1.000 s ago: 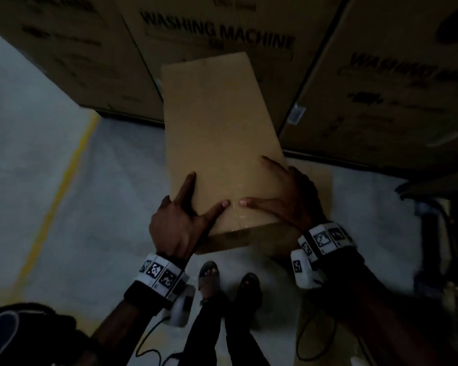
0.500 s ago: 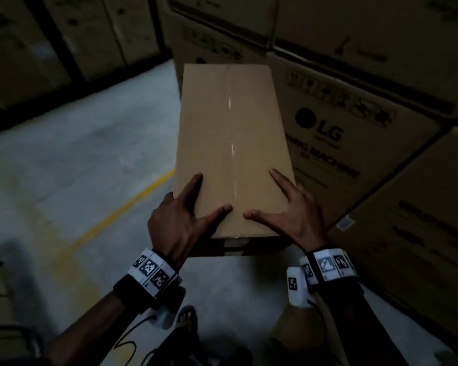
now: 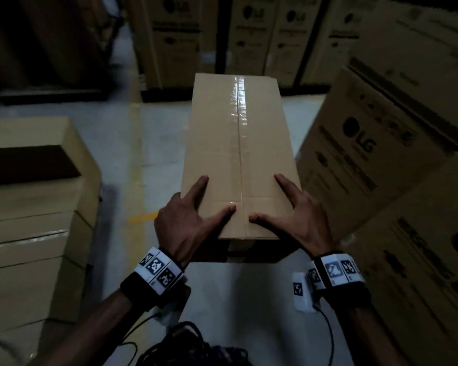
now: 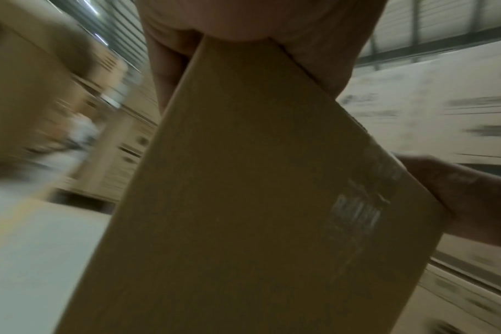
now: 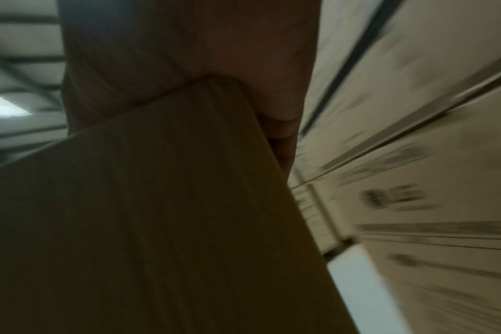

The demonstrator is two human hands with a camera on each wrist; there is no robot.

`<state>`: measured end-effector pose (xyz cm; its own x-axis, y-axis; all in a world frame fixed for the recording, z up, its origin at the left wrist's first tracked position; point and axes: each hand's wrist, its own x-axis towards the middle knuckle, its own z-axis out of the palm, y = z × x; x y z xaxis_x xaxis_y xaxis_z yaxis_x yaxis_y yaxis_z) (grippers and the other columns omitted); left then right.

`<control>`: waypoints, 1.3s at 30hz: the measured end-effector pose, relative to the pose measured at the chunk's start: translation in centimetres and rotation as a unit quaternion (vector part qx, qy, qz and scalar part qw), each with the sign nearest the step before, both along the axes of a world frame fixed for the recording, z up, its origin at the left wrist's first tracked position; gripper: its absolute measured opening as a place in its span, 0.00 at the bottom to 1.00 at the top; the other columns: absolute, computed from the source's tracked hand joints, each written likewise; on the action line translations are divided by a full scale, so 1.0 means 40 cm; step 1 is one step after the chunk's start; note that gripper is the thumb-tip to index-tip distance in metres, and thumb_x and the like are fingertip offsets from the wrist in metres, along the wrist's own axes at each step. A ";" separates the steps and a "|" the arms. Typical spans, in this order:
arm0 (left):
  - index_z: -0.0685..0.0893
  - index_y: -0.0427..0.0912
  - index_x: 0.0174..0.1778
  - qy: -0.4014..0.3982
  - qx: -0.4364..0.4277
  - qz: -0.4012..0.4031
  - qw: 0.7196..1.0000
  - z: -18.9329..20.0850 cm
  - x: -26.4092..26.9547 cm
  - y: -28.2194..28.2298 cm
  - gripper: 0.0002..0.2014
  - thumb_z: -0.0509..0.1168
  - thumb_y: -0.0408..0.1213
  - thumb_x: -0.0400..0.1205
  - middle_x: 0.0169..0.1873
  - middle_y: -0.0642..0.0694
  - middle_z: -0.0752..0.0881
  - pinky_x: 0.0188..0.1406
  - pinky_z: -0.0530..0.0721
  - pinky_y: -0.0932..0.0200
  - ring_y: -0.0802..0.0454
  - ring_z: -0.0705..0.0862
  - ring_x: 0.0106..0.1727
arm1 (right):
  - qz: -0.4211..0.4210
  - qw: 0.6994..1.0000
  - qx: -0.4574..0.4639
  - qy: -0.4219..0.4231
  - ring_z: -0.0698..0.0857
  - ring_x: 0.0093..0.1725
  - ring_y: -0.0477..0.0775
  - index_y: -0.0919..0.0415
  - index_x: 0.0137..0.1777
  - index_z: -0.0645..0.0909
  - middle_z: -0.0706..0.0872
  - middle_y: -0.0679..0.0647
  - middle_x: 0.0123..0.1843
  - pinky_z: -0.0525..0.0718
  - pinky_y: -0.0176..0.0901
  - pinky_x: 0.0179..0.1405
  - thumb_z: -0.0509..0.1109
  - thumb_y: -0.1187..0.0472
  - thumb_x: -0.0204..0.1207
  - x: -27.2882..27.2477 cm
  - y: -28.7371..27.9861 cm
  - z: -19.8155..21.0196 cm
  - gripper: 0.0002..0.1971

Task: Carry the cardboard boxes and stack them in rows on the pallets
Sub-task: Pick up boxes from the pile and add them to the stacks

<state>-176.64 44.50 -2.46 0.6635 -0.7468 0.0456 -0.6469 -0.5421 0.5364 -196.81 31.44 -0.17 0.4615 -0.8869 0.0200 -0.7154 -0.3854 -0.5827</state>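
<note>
Cables [image 3: 191,347] and two marker-covered wristbands [image 3: 159,270] are seen nearest the camera, with the wrist units hung beneath them. Beyond these, the near end of a long cardboard box [image 3: 238,154] is grasped from both sides: the left hand [image 3: 185,223] is wrapped round the near left corner and the right hand [image 3: 296,220] round the near right corner, each with thumb and forefinger spread flat on the top face while the remaining fingers are hidden below the edges. The grip is probably set at the near corners so that the box is kept level and pointed away from the body while it is carried. In the left wrist view the box [image 4: 243,203] is shown from underneath, clamped under the palm, with faint blurred print near one edge; in the right wrist view a rounded corner [image 5: 215,90] is seen pressed into the palm. The box is held in the air above the pale floor [image 3: 148,143], clear of everything around it. It is plain brown, slim and oblong, and is sealed down its length by a glossy strip of clear tape [image 3: 239,122]. To the left a stack of plain boxes [image 3: 32,207] is seen; whether a pallet lies beneath cannot be told. To the right and farther back, large printed cartons [image 3: 368,143] are ranged in rows.
</note>
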 end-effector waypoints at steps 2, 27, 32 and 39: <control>0.58 0.76 0.84 0.005 0.004 0.037 0.999 -0.010 0.081 -0.014 0.50 0.56 0.89 0.64 0.60 0.41 0.86 0.55 0.85 0.49 0.36 0.87 0.60 | 0.039 0.999 -0.008 0.006 0.82 0.69 0.63 0.28 0.84 0.61 0.82 0.58 0.70 0.85 0.60 0.69 0.67 0.08 0.43 0.107 -0.055 -0.004 0.63; 0.58 0.72 0.86 0.074 0.019 0.538 0.839 -0.044 0.673 -0.301 0.54 0.55 0.89 0.63 0.74 0.38 0.80 0.72 0.77 0.38 0.32 0.77 0.76 | 0.524 0.851 0.029 0.004 0.84 0.62 0.59 0.25 0.83 0.60 0.82 0.51 0.58 0.82 0.51 0.64 0.67 0.10 0.52 1.273 -0.562 -0.104 0.56; 0.60 0.72 0.86 0.098 -0.018 0.616 0.781 -0.056 0.731 -0.437 0.51 0.61 0.84 0.65 0.77 0.39 0.77 0.75 0.73 0.37 0.33 0.74 0.78 | 0.608 0.794 0.028 0.013 0.83 0.66 0.60 0.26 0.83 0.59 0.83 0.53 0.64 0.82 0.54 0.68 0.67 0.10 0.54 1.446 -0.666 -0.111 0.55; 0.56 0.76 0.85 0.100 -0.016 0.666 0.739 -0.141 0.916 -0.477 0.55 0.51 0.91 0.59 0.73 0.36 0.80 0.72 0.79 0.34 0.31 0.78 0.74 | 0.666 0.745 0.027 0.031 0.83 0.69 0.61 0.29 0.84 0.59 0.83 0.55 0.70 0.82 0.57 0.71 0.66 0.10 0.54 1.708 -0.686 -0.171 0.56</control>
<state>-139.99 25.41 -8.08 0.8046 0.5748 -0.1494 0.5433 -0.6107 0.5761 -128.49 3.99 -7.02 0.9316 0.3590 -0.0574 0.2539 -0.7555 -0.6039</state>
